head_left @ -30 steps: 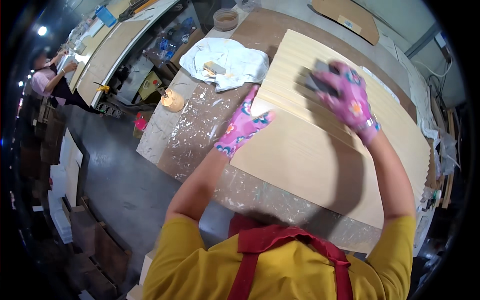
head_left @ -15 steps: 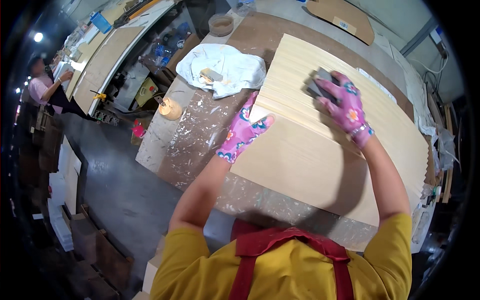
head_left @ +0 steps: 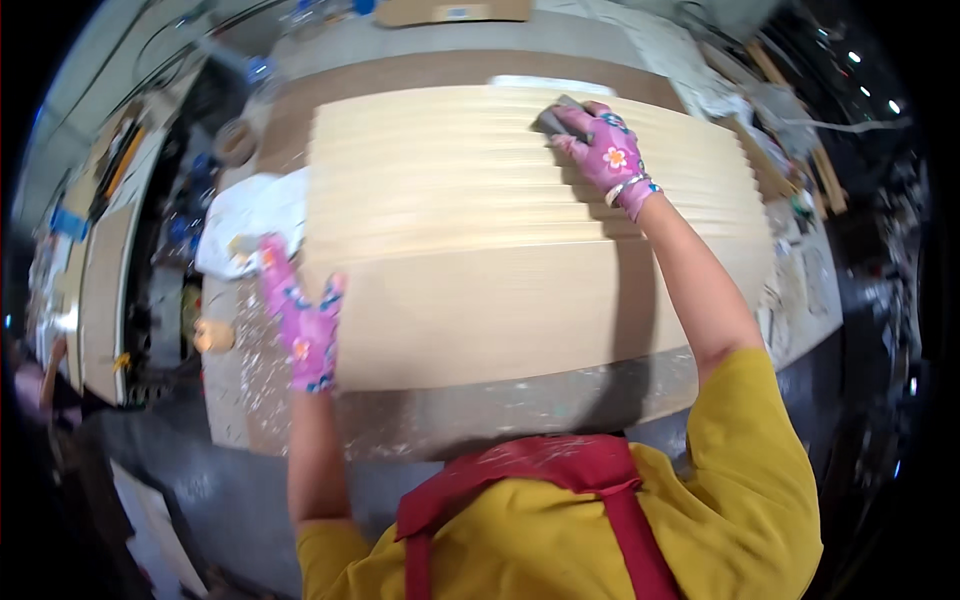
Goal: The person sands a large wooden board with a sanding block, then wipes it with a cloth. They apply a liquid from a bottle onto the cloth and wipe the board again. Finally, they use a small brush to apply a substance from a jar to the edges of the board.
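A wide pale wooden panel lies on the workbench, ribbed with long ridges on its far part and smooth on its near part. My right hand, in a pink flowered glove, is closed around a grey sanding block on the ridges near the far edge. My left hand, gloved alike, is at the panel's left edge, fingers stretched out and thumb spread over the panel's side. Whether it presses on the edge is hard to tell. Just beyond its fingertips lies a crumpled white cloth with a small block on it.
Left of the panel, a small orange-tan pot stands on the paint-specked bench. A round tub sits behind the cloth. Cardboard lies at the back. A second bench and a blurred person are far left.
The view has turned, so the panel now lies squarer before me. My right hand has slid the sanding block toward the far edge. My left hand stays by the left edge, fingers more spread.
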Available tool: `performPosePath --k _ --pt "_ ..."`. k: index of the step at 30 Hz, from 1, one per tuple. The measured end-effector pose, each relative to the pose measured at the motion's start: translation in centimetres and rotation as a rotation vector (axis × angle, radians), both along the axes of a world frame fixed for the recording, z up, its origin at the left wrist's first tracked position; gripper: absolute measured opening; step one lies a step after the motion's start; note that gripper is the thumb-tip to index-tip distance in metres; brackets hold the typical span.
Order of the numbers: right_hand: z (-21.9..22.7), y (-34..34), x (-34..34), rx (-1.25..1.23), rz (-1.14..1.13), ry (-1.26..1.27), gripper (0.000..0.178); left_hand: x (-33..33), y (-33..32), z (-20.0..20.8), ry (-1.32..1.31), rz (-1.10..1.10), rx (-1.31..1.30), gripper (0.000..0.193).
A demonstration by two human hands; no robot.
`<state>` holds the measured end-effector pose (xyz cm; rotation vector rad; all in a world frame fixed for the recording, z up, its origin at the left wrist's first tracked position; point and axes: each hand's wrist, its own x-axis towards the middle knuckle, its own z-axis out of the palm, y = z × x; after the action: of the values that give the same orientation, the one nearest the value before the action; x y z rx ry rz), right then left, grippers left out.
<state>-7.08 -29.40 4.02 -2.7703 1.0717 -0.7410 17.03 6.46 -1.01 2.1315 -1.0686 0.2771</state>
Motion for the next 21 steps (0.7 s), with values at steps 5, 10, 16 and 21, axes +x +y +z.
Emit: performPosePath --k 5,10,16,21 --pt "0.5 6.1 1.4 -0.085 0.303 -0.174 0.025 -6.9 -7.3 3.1 -0.291 -0.283 0.009 0.081" --pt "-1.7 -1.8 -11.7 -0.143 0.178 -0.051 0.036 -7.8 -9.8 2.4 -0.351 -0.361 0.212 0.073" --pt "2.4 -11.3 -31.2 -0.057 -0.574 0.249 0.042 -8.6 -10.9 2.1 -0.342 -0.373 0.167 0.066" --pt "-1.9 -8.6 -29.1 -0.116 -0.313 0.127 0.045 -8.3 -10.3 1.7 -0.266 -0.324 0.186 0.057"
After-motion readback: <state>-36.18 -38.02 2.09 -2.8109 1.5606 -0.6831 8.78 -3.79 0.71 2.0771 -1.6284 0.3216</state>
